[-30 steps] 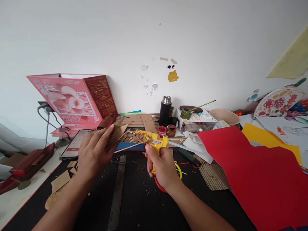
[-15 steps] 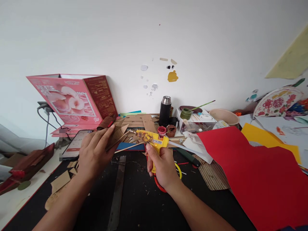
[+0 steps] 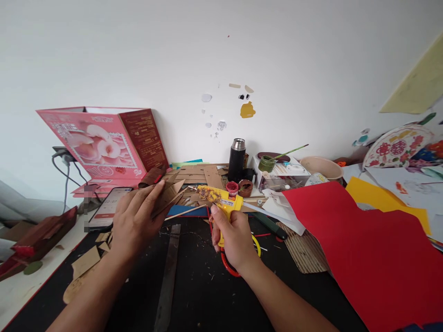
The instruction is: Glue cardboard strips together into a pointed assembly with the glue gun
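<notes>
Easing the glue gun [image 3: 226, 201] slightly back to the right over the last second, widening the small gap between its nozzle [image 3: 193, 187] and the cardboard piece [image 3: 171, 192] just to the left. Probably breaking off from the cardboard edge rather than pressing closer, though leaving unclear, at this size, any fresh glue. Keeping the left hand [image 3: 136, 216] in nearly the same spot meanwhile, apparently steadying the cardboard piece for the work.

Wrapping the right hand [image 3: 237, 240] fully around the yellow handle, leaving no slack in the grip, laying the thumb [image 3: 221, 220] against its upper part. Aiming the nozzle leftward, toward the left hand, and trailing a pale glue stick [image 3: 263, 210] off to the right of the grip. Reaching in with the right forearm [image 3: 284, 290] from below and right of the handle.

Stretching the left forearm [image 3: 90, 290] up from the lower left, turning the back of the hand upward, and closing the fingers [image 3: 151, 197] over the cardboard piece. Holding it tilted, left of the right-hand grip, jutting a pointed corner toward the nozzle. Hiding the left thumb, so not telling how tightly. Leaving a metal ruler [image 3: 168, 276] lying below and between both grips.
</notes>
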Demonstrator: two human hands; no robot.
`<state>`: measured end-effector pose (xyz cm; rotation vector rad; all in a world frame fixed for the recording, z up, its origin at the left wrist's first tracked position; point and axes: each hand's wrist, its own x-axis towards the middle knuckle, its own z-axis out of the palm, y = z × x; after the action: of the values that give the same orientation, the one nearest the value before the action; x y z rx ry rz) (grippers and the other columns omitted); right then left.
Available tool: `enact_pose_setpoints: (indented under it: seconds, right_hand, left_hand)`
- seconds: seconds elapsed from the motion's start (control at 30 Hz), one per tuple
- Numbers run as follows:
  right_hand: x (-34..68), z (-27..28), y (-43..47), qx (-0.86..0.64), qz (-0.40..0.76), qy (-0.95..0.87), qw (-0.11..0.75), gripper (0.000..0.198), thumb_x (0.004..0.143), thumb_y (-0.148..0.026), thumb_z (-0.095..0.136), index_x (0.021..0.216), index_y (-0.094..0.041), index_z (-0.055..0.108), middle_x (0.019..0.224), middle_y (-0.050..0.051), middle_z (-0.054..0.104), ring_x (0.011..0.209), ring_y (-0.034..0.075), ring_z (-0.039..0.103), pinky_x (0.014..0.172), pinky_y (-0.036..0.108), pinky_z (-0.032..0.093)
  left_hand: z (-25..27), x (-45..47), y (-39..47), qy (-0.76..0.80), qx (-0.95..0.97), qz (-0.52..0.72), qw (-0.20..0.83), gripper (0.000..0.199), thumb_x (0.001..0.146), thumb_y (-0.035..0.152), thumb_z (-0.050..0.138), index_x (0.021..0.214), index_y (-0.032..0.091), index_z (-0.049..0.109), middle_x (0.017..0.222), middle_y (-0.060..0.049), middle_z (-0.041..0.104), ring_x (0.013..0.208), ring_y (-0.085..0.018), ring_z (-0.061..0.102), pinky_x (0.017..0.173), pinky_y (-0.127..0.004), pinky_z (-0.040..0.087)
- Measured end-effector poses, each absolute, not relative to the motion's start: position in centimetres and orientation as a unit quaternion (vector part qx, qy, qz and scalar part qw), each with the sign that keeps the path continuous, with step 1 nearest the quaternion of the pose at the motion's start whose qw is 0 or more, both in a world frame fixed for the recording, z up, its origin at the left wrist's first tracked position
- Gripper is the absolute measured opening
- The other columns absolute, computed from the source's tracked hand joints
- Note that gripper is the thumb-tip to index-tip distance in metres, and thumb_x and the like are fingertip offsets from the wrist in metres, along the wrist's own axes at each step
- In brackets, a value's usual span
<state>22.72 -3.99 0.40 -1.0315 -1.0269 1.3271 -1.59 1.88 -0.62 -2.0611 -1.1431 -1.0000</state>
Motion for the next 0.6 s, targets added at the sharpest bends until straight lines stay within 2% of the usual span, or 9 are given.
enact_pose_setpoints:
  seconds: [0.6]
  right_hand:
    - [22.57, 0.43, -4.10, -0.435, 0.563, -0.444, 0.545, 0.068, 0.081, -0.086, 0.072, 0.065, -0.020, 0.061, 0.041, -0.004, 0.050, 0.033, 0.010, 0.045, 0.037, 0.021, 0.035]
  left_hand:
    - [-0.76, -1.70, 2.28, -0.424, -0.764, -0.380, 0.304, 0.082, 0.099, 0.031, 0.077, 0.171, 0.031, 0.037, 0.120, -0.013, 0.078, 0.103, -0.036, 0.073, 0.097, -0.049, 0.054]
